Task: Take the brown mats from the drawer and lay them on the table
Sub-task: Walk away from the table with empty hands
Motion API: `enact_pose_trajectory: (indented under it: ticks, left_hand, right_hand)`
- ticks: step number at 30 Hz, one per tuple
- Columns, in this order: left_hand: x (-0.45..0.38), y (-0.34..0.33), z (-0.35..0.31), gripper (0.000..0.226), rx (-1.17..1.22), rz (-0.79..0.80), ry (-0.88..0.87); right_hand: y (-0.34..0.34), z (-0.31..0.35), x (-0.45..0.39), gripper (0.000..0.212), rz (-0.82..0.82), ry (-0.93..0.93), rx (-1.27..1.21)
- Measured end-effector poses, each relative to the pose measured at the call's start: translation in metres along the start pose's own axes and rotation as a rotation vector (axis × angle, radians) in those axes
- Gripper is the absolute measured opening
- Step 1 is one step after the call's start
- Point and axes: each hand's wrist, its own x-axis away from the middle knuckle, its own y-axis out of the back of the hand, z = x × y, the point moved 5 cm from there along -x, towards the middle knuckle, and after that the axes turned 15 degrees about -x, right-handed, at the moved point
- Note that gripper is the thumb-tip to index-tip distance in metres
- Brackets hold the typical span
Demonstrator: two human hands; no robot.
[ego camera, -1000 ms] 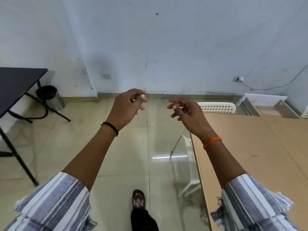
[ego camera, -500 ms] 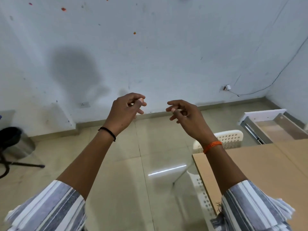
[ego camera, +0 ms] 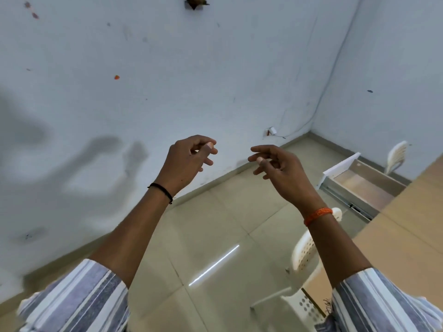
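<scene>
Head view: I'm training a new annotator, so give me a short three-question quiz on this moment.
1. True or false: the left hand holds a brown mat.
2. The open drawer lies toward which hand? A) left B) right
3. Fill in: the right hand wears an ____ wristband.

Key: 1 false, it holds nothing, fingers loosely curled. 2 B. 3 orange.

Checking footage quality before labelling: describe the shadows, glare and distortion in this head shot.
Head view: soft arm shadows fall on the wall; a bright streak of glare crosses the floor tiles; wide-angle tilt skews the drawer and table; left hand and right hand look sharp.
</scene>
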Motion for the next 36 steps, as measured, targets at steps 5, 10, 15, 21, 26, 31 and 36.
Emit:
enact_pose_trajectory:
  ticks: [5,10,15,21,26,31,36]
  left_hand:
    - [-0.092,-0.015,0.005,0.021,0.048,0.113,-0.096]
    - [-0.177,-0.057,0.012,0.021,0.089,0.211,-0.159]
    - [-0.272,-0.121,0.008,0.021,0.116,0.289,-0.228]
    - [-0.394,-0.211,-0.035,0.021,0.128,0.407,-0.301]
    - [-0.472,-0.282,-0.074,0.021,0.171,0.487,-0.370]
    - [-0.535,-0.360,-0.107,0.020,0.238,0.595,-0.428]
    - [-0.595,-0.449,-0.139,0.022,0.276,0.729,-0.520]
  right_hand:
    - [0.007,-0.012,-0.058,0.025,-0.138,-0.012,0.063]
    - [0.029,-0.046,-0.111,0.026,-0.254,-0.052,0.119]
    - [0.074,-0.090,-0.179,0.025,-0.343,-0.050,0.157]
    - [0.161,-0.132,-0.276,0.026,-0.477,-0.047,0.160]
    - [0.233,-0.157,-0.334,0.025,-0.588,-0.074,0.167]
    - [0.297,-0.186,-0.366,0.026,-0.686,-0.098,0.217]
    - [0.361,-0.225,-0.394,0.026,-0.833,-0.138,0.243]
